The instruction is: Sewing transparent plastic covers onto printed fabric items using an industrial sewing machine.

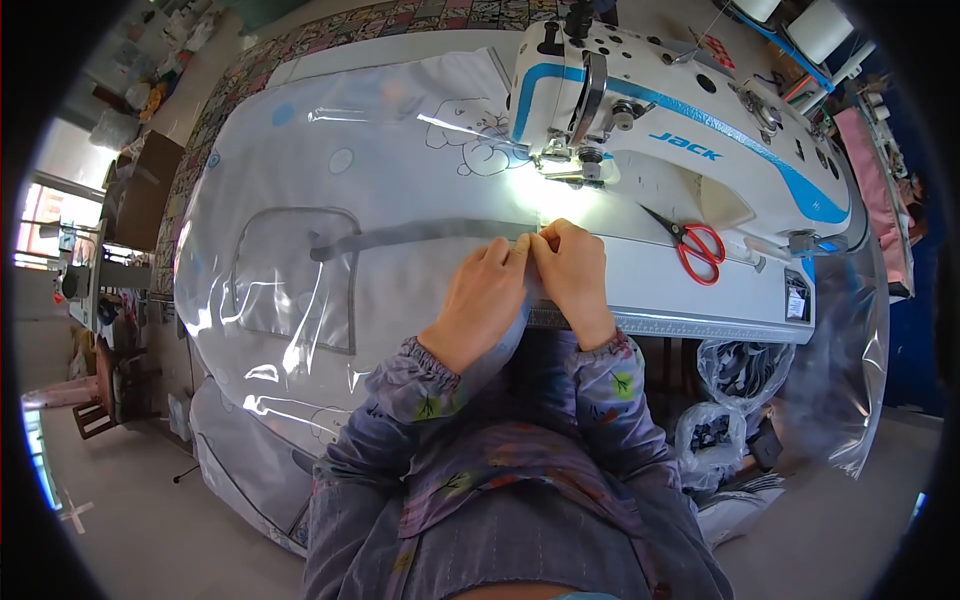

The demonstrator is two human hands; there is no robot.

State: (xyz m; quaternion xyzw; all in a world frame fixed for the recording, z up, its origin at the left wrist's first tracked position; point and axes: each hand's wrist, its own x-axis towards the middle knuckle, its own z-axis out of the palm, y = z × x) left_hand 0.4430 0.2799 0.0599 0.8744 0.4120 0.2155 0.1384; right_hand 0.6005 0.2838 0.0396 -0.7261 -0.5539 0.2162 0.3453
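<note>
Nearest the body, both forearms in patterned purple sleeves reach up to the front edge of the white tabletop point(700, 300). Left hand point(487, 297) and right hand point(573, 270) sit side by side, touching, fingers point(520, 247) curled shut and pinching the near end of the grey binding strip point(420, 236), which runs leftward across the clear plastic sheet with printed white fabric point(330, 180). Just beyond the fingertips stands the white and blue sewing machine point(690, 140); red-handled scissors point(690, 245) lie to the right.

A pale bare floor point(130, 520) runs under the bench point(700, 300), with a bright window point(45, 215) at far left and cluttered shelves point(165, 60) beyond.
</note>
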